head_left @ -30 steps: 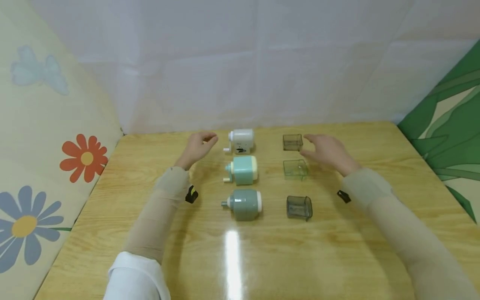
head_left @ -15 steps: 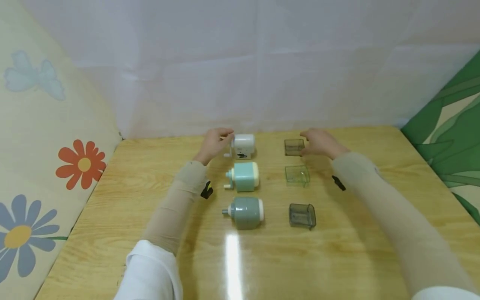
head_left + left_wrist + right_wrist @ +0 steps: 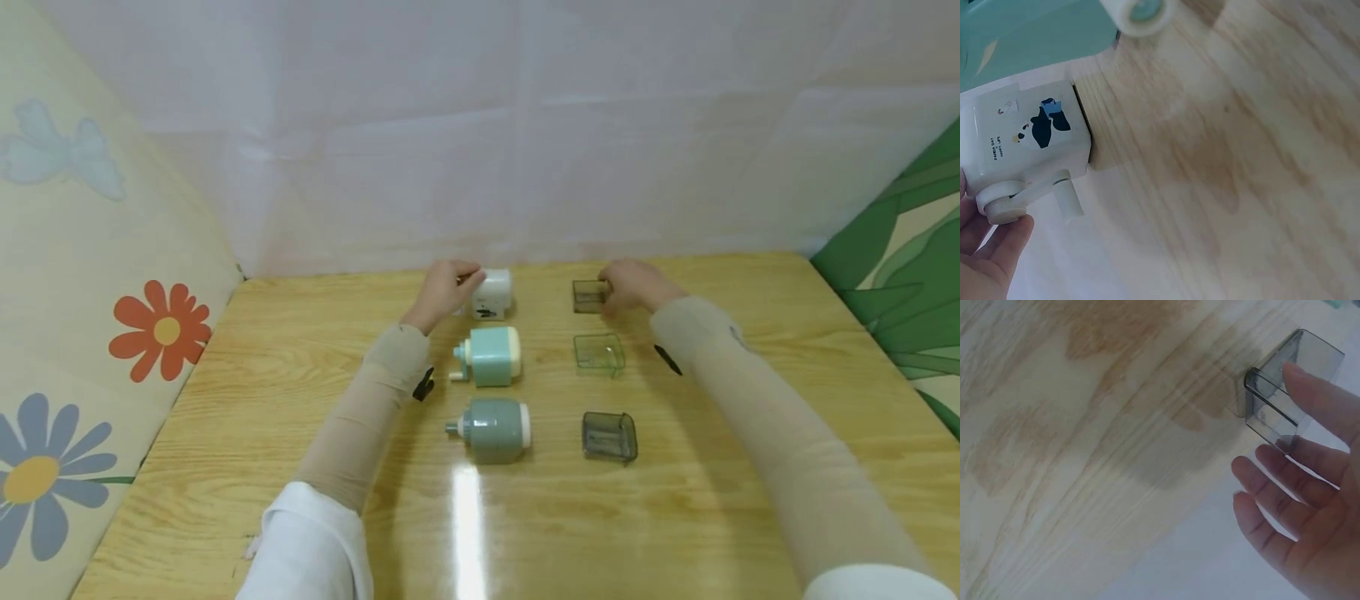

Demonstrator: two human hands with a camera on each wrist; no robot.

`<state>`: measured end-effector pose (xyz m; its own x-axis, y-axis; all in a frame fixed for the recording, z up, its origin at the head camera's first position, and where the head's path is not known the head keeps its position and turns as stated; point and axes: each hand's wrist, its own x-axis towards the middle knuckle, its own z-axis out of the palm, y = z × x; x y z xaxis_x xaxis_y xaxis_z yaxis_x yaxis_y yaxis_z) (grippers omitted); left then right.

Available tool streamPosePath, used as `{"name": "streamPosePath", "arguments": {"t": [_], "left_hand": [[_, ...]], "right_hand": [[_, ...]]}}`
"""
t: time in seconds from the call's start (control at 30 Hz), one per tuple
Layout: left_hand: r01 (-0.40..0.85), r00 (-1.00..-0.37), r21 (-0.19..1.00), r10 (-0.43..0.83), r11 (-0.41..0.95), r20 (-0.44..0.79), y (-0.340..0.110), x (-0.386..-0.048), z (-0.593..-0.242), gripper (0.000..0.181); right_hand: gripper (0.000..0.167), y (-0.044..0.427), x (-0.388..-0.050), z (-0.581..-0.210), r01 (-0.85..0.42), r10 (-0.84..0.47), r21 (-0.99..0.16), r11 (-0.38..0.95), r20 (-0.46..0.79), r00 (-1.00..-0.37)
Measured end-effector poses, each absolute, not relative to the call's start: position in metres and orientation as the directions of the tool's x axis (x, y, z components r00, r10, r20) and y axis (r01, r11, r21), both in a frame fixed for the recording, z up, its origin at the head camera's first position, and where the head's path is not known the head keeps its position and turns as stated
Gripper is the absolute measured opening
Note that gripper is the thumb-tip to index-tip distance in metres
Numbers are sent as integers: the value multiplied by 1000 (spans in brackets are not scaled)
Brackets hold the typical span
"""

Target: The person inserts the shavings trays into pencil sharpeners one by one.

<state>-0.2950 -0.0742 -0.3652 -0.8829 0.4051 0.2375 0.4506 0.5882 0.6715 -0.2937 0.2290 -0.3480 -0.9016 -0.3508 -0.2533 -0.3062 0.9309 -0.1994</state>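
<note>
In the head view, the left hand (image 3: 442,296) has its fingertips at the crank end of the white sharpener (image 3: 493,293), which stands near the back edge of the table (image 3: 600,525), and the right hand (image 3: 636,287) has its fingers at the right side of the smoky tray (image 3: 585,307), level with it and apart from it. Nearer the person stand the teal sharpener (image 3: 491,357) and the dark green sharpener (image 3: 495,429), with the green tray (image 3: 598,352) and the dark tray (image 3: 609,437) to their right; as the teal one is just in front of the white one, a low sideways pull could knock it. In the left wrist view, fingers lie about the crank hub (image 3: 1007,209) in what looks like a pinch, with the crank handle (image 3: 1067,199) sticking out beside them; since the hub probably turns, holding there rather than round the body might let the sharpener swivel or tip. In the right wrist view, the thumb (image 3: 1319,394) and forefinger (image 3: 1319,456) pinch the smoky tray at one end, the other fingers lying loosely below; the thin, smooth plastic could slip or pivot if lifted by that end alone
</note>
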Motion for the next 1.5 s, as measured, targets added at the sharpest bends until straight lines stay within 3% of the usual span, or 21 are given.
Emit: {"name": "streamPosePath", "arguments": {"t": [0.47, 1.0, 1.5], "left_hand": [[387, -907, 685, 391, 618, 160, -72, -293, -360, 35], [398, -905, 657, 391, 640, 167, -78, -294, -361, 33], [396, -904, 664, 396, 635, 160, -75, -292, -358, 32]], "right_hand": [[62, 229, -291, -348, -298, -344, -200, 933, -268, -900], [58, 209, -294, -348, -365, -399, -172, 915, -250, -882], [51, 200, -291, -345, -340, -382, -194, 920, -262, -886]]}}
